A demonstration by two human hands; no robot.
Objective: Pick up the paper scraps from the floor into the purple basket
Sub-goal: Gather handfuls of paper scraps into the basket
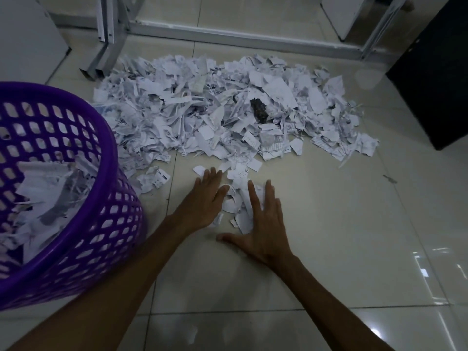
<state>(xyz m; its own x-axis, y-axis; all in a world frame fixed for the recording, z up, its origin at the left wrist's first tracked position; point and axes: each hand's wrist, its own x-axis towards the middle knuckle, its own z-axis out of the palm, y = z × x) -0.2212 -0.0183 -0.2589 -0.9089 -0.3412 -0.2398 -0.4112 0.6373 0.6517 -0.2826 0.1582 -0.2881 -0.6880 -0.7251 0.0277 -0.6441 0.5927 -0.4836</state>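
A big heap of white torn paper scraps point(215, 107) covers the tiled floor ahead of me. A small bunch of scraps point(239, 209) lies nearer, between my two hands. My left hand point(206, 198) lies flat with straight fingers on the left side of that bunch. On its right side my right hand point(263, 224) rests with fingers spread, covering some scraps. Neither hand grips anything. The purple basket point(111, 198), latticed plastic, stands at the left and holds several scraps inside.
A metal frame point(109, 39) with legs and a floor bar stands behind the heap. A black cabinet point(438, 72) is at the right, a white cabinet point(25, 39) at the far left. Bare glossy tiles point(354, 236) stretch to my right.
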